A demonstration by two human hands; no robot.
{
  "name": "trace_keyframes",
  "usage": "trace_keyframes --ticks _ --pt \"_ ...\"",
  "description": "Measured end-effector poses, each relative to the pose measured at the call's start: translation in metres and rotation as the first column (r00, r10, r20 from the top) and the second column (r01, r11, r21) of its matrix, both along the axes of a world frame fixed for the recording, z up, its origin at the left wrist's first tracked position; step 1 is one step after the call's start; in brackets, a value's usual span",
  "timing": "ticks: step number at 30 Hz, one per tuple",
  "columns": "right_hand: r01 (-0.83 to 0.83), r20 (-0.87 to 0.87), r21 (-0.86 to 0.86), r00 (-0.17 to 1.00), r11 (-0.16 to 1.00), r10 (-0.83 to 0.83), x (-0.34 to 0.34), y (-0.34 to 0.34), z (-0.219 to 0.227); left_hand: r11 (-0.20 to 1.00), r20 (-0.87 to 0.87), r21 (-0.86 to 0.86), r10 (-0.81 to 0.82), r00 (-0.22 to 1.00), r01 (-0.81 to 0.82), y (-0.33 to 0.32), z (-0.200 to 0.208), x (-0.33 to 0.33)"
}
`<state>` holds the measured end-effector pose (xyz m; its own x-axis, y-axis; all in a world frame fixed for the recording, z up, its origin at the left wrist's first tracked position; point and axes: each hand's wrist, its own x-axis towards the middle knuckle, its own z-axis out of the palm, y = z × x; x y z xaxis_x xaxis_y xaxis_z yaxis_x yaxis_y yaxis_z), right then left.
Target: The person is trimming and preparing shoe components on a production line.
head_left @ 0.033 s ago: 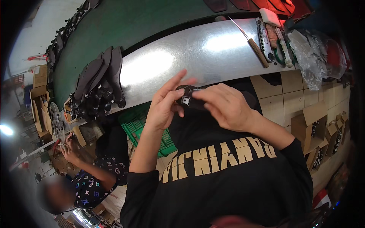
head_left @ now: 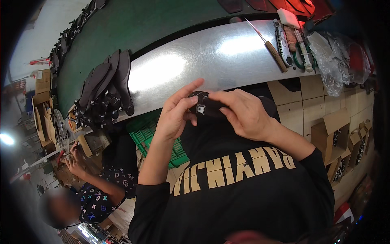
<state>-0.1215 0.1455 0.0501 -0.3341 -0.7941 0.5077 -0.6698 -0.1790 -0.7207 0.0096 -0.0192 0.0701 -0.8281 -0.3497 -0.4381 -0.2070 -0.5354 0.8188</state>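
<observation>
Held item: one dark, flat, elongated piece (head_left: 209, 112), in front of my body just below the near edge of the metal worktop (head_left: 195, 69), carrying one small silvery fitting (head_left: 200, 109) near its left end. Its visible long axis runs roughly left to right across me; the fitted end points left, toward my left palm.

Hands: two of mine. The left hand (head_left: 177, 109) pinches the left end, thumb on top, forefinger stretched out past it, the other fingers curled. The right hand (head_left: 245, 114) is half curled above the piece, thumb and forefinger parted, forefinger tip at its upper edge; since that hand covers much of the piece, I cannot tell whether it also grips.

Count on the worktop, right end: one awl (head_left: 276, 57), wooden handle toward me; one grey and black tool (head_left: 283, 44); one syringe (head_left: 302, 51); one thread spool (head_left: 290, 38); one white block (head_left: 288, 18). Left end: one heap of dark shaped pieces (head_left: 106, 81), overlapping too closely to number.

Beyond lies one green tabletop (head_left: 162, 20). Below the worktop, one green crate (head_left: 156, 140). To my left, one co-worker (head_left: 101, 191), two hands raised near one fan (head_left: 61, 130).
</observation>
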Motion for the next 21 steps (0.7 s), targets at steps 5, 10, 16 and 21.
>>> trace_keyframes --ticks 5,10,16,21 --pt "0.031 0.085 0.103 0.996 0.994 -0.039 -0.003 0.009 0.0 0.99 0.079 -0.02 -0.14 0.987 0.142 0.001 -0.001 0.004" --pt "0.039 0.116 0.113 0.992 0.993 -0.052 -0.002 0.008 -0.003 0.987 0.099 -0.085 -0.127 0.987 0.136 0.008 0.001 -0.002" --pt "0.049 0.177 0.148 0.981 0.988 -0.075 -0.002 0.009 -0.004 0.984 0.131 -0.089 -0.144 0.981 0.156 0.006 -0.003 -0.002" --pt "0.002 0.219 0.174 0.975 0.985 -0.041 -0.005 0.006 -0.003 0.998 0.158 0.031 -0.06 0.986 0.055 0.009 -0.01 0.001"
